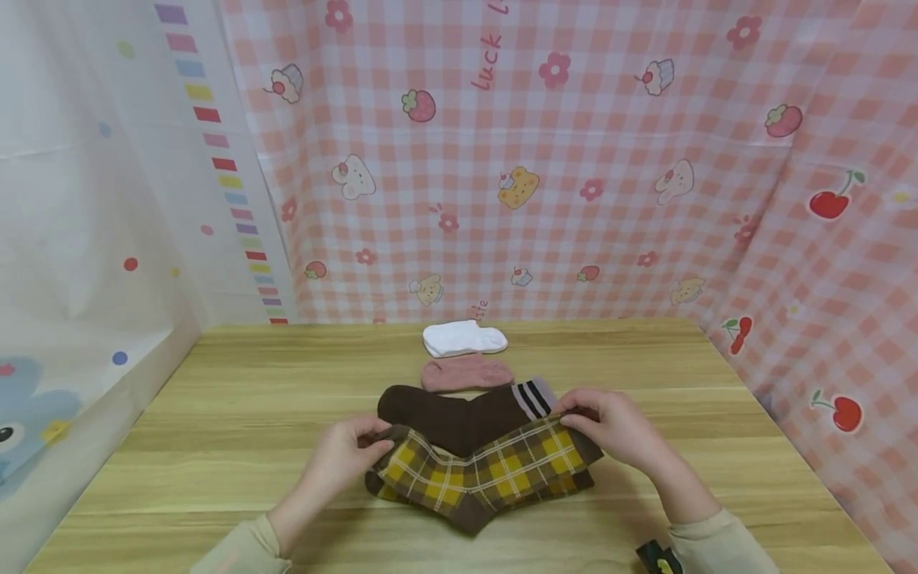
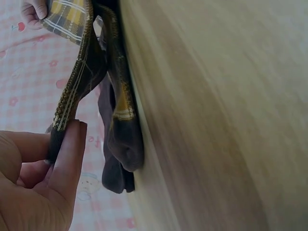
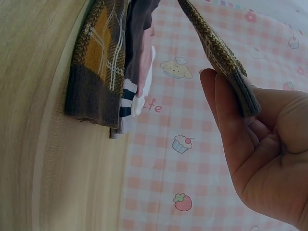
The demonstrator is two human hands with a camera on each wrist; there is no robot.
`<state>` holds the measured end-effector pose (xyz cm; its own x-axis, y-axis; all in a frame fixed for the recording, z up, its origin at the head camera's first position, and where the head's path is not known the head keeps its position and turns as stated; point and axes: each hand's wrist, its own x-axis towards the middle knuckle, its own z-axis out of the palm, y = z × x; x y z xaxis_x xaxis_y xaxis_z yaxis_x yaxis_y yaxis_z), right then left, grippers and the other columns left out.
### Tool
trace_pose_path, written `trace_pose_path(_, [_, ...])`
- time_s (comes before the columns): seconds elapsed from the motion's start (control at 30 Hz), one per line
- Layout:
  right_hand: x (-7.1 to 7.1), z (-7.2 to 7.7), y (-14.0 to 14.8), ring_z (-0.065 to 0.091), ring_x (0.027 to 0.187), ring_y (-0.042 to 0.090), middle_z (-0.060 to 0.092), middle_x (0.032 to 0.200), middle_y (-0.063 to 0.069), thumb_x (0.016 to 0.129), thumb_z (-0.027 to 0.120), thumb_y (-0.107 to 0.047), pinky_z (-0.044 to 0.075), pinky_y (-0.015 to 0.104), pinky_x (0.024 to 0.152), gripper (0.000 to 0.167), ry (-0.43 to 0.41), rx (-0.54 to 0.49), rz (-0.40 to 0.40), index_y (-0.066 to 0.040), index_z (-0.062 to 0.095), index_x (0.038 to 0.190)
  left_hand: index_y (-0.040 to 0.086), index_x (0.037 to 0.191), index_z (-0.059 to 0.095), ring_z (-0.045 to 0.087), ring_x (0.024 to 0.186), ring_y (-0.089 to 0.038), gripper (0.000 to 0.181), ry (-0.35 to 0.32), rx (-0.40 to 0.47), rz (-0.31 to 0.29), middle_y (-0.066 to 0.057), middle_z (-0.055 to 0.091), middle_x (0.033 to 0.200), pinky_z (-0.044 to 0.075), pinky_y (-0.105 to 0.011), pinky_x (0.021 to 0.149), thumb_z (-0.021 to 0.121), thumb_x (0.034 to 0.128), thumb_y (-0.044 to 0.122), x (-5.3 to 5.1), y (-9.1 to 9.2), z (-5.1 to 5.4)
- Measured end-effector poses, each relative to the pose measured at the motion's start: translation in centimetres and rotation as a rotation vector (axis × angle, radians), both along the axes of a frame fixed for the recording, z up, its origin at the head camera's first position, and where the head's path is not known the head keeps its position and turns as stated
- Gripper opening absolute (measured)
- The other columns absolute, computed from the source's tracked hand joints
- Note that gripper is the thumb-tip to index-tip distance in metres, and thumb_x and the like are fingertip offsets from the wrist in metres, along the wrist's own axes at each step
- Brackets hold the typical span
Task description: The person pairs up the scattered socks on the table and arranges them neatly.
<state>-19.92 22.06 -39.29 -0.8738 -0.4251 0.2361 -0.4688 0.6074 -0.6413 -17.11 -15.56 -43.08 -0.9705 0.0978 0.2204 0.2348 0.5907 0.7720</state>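
Note:
A yellow-and-brown plaid sock [image 1: 512,472] is stretched between both hands, lifted off the table. My left hand [image 1: 333,456] pinches its toe end between thumb and fingers. At the other end, my right hand [image 1: 618,426] pinches the dark cuff. Beneath the raised sock lies a matching plaid sock [image 3: 98,72] on the table, mostly hidden from the head view. Its dark toe [image 2: 126,142] shows in the left wrist view. Just behind is a dark brown sock [image 1: 430,416] with a striped cuff, partly covered by the held sock.
A pink sock [image 1: 466,373] and a white sock [image 1: 459,340] lie in a row farther back on the wooden table [image 1: 237,430]. A small dark item with yellow [image 1: 658,558] sits by the right sleeve. Printed curtains [image 1: 473,159] hang behind and beside the table.

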Motion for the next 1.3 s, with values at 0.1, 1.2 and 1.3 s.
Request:
trace_pose_path(0.1, [0.0,-0.1,0.0,0.065,0.09,0.012,0.071,0.099,-0.002,0.092,0.068,-0.003,0.055,0.028,0.074,0.013,0.006,0.001,0.01,-0.014,0.073,0.096,0.008,0.084,0.073,0.061,0.069,-0.01,0.013,0.008,-0.029,-0.009,0.001,0.07,0.08,0.052,-0.023,0.062,0.076,0.0809,-0.004,-0.1,-0.1,-0.2])
trace_pose_path(1.2, [0.0,-0.7,0.3,0.057,0.075,0.004,0.07,0.092,0.0,0.094,0.067,-0.007,0.051,0.025,0.064,0.007,0.008,0.041,0.021,-0.013,0.07,0.095,0.012,0.078,0.067,0.052,0.062,-0.008,0.017,-0.022,-0.196,-0.047,0.008,0.06,0.069,0.046,-0.025,0.058,0.076,0.08,-0.002,-0.2,-1.1,-0.7])
trace_pose_path(1.3, [0.0,-0.8,0.3,0.058,0.076,0.004,0.07,0.092,0.0,0.094,0.067,-0.007,0.052,0.026,0.064,0.006,0.004,0.039,0.026,-0.012,0.07,0.095,0.012,0.077,0.065,0.051,0.062,-0.008,0.019,-0.031,-0.219,-0.037,0.008,0.058,0.068,0.046,-0.025,0.058,0.077,0.0795,-0.002,-0.3,-1.0,-0.9])
